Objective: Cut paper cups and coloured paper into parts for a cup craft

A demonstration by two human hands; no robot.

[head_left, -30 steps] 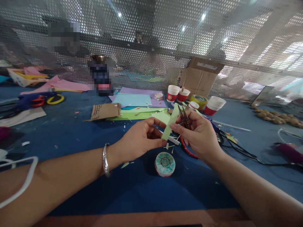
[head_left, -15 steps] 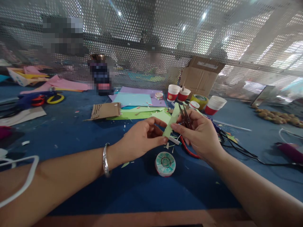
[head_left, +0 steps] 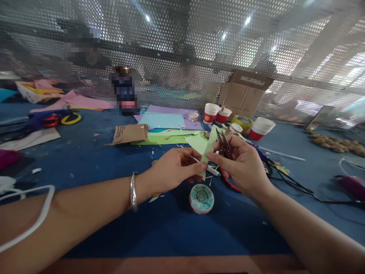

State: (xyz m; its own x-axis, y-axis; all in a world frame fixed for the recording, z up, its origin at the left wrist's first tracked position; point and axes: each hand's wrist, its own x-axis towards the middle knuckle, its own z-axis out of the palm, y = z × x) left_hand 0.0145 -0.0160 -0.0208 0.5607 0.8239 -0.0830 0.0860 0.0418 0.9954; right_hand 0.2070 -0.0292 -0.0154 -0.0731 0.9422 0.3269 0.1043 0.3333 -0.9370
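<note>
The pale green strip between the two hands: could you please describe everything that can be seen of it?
The pale green strip is long, narrow and plain, and looks like paper. It is held above the table, slanting, its upper end toward the right of the picture. The left grip pinches it near the lower end, which the thumb partly hides; the right thumb lies at its edge. Scissors in the right grip stand beside it; whether their blades touch it, I cannot tell.

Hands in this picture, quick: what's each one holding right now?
Left hand: closed, pinching the green paper strip near its lower end.
Right hand: closed, holding scissors, thumb against the same strip.
</note>
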